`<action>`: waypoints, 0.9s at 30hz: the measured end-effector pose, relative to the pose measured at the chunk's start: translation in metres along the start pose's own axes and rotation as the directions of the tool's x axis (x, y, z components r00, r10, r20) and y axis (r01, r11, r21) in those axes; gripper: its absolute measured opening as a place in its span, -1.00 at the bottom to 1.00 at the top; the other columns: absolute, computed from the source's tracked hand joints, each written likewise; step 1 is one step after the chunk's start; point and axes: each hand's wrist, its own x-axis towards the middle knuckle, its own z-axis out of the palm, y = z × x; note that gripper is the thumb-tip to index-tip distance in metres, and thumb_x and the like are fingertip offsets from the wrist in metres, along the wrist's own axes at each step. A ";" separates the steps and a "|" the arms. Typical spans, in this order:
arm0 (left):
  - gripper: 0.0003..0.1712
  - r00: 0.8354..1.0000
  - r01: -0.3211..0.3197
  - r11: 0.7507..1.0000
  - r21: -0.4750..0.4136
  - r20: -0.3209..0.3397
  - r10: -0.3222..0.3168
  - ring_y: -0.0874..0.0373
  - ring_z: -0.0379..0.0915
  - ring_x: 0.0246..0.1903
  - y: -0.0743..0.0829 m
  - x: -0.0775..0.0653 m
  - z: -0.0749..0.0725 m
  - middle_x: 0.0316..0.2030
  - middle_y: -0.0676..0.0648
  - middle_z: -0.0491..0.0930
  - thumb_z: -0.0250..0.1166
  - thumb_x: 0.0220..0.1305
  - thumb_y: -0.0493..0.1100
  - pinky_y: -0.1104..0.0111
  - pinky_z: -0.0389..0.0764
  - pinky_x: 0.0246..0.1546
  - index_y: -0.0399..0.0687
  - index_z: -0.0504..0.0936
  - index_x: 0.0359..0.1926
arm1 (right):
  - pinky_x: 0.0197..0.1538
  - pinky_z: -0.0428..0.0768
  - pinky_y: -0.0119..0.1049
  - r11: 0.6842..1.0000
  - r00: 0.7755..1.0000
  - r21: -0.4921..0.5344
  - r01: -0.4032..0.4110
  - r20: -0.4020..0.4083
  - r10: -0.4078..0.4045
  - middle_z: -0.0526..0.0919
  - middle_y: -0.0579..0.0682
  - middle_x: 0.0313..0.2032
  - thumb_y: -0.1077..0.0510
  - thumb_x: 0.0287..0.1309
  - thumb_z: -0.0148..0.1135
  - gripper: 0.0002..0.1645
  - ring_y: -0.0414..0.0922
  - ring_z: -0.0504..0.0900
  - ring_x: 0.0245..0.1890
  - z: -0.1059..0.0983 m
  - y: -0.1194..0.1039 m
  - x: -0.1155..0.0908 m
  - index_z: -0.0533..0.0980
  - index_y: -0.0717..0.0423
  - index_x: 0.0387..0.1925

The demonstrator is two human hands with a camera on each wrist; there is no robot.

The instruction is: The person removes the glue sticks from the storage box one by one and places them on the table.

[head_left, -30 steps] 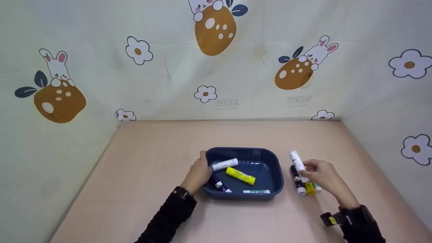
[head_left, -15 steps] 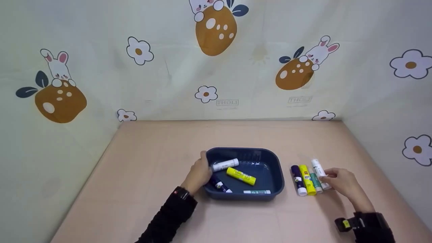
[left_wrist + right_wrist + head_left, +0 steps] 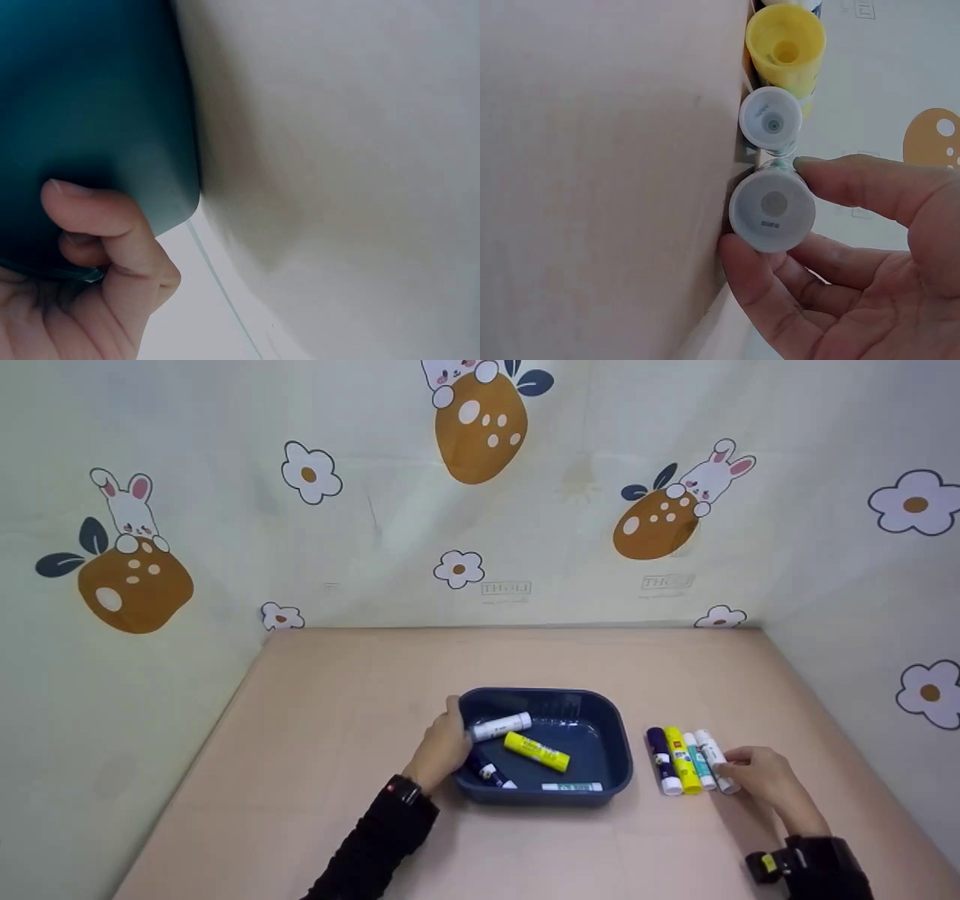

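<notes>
My left hand [image 3: 441,746] grips the left rim of a dark blue plastic tray [image 3: 525,796]; in the left wrist view its fingers [image 3: 97,214] curl over the tray's side. On the table right of the tray, a navy glue stick [image 3: 660,750], a yellow one [image 3: 681,757] and a slim green-and-white one [image 3: 700,765] lie side by side. At the right end of this row lies a white glue stick [image 3: 708,745], pinched between the thumb and fingers of my right hand [image 3: 765,780]. The right wrist view shows its round end [image 3: 772,210] against the slim one.
Inside the tray lie a white glue stick [image 3: 501,726], a yellow one [image 3: 537,751], a navy one [image 3: 489,771] and a slim green-and-white one [image 3: 572,787]. A pinkish table [image 3: 337,682] meets a printed cloth wall [image 3: 360,547] at the back and sides.
My right hand has moved right and down, bringing the white glue stick from above the row to its right end. The left hand and tray stay put.
</notes>
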 end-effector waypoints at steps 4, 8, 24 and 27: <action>-0.45 1.000 0.004 1.000 -0.006 0.003 -0.004 -0.14 0.54 -0.38 0.000 0.000 0.000 -0.27 -0.35 0.56 0.12 0.09 -0.36 0.05 0.53 -0.38 -0.30 0.17 0.11 | -0.31 0.49 -0.33 1.000 1.000 -0.004 0.004 0.013 -0.003 0.54 0.37 -0.14 0.05 0.13 0.13 -0.31 -0.06 0.54 -0.28 -0.001 -0.002 -0.001 0.30 0.59 0.07; -0.46 1.000 0.002 1.000 -0.005 0.006 -0.002 -0.13 0.53 -0.38 0.000 0.001 0.000 -0.28 -0.34 0.56 0.11 0.09 -0.36 0.05 0.53 -0.38 -0.30 0.16 0.11 | -0.31 0.47 -0.34 1.000 1.000 -0.017 -0.002 0.019 0.002 0.52 0.38 -0.11 0.01 0.14 0.11 -0.27 -0.05 0.53 -0.26 -0.002 -0.003 -0.002 0.27 0.58 0.10; -0.47 1.000 -0.003 1.000 -0.027 0.006 0.003 -0.12 0.53 -0.39 0.000 -0.001 0.000 -0.28 -0.34 0.55 0.09 0.09 -0.36 0.05 0.52 -0.38 -0.29 0.16 0.11 | -0.29 0.53 -0.27 0.998 1.000 -0.065 0.006 0.025 -0.005 0.48 0.46 -0.08 0.03 0.15 0.10 -0.25 -0.04 0.54 -0.28 -0.005 -0.007 -0.004 0.22 0.60 0.13; -0.46 1.000 0.000 1.000 -0.028 0.010 0.001 -0.09 0.52 -0.39 0.000 0.000 0.000 -0.27 -0.33 0.55 0.09 0.09 -0.36 0.07 0.52 -0.38 -0.30 0.16 0.12 | -0.28 0.56 -0.22 0.996 1.000 -0.091 0.015 0.010 -0.014 0.46 0.49 -0.07 0.04 0.18 0.09 -0.26 0.04 0.55 -0.26 -0.006 -0.009 -0.004 0.21 0.60 0.14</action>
